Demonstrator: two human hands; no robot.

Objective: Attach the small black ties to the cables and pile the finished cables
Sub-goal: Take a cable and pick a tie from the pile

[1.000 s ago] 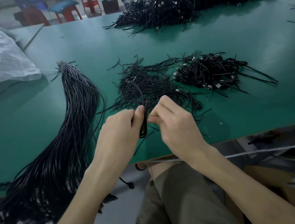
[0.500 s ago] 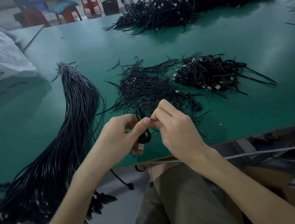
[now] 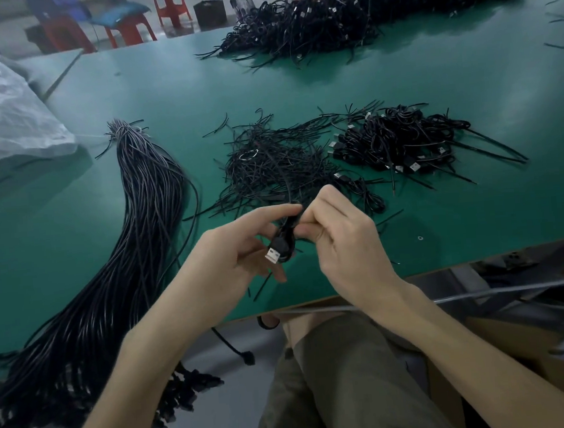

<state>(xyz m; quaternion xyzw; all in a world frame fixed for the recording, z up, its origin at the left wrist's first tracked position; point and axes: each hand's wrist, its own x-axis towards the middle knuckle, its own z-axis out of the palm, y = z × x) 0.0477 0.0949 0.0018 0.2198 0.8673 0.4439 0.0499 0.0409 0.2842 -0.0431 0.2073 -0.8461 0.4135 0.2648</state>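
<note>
Item: one short black cable (image 3: 285, 242), folded into a small coil and held in the air just over the near edge of the green bench (image 3: 465, 74), between both hands. The left hand (image 3: 223, 259) was curled under the coil, its fingers (image 3: 270, 212) bent round the lower part. The right hand (image 3: 344, 246) was closed at the coil's top, its fingers (image 3: 313, 226) pinching the strands together. A tie was judged to be under twisting there, though it could not be told from the cable. The coil's long axis was seen running from the pinch down towards the person, with the square silver plug (image 3: 273, 255) lowest, by the left palm. The pile of finished cables (image 3: 403, 143) lay beyond and to the right, nearer the right hand, so a drop-off was judged to fall to that side. The heap of loose ties (image 3: 270, 167), thin and wiry, was spread straight ahead of the hands. A long bundle of untied cables (image 3: 141, 241), smooth and glossy, was draped over the near edge on the left.
</note>
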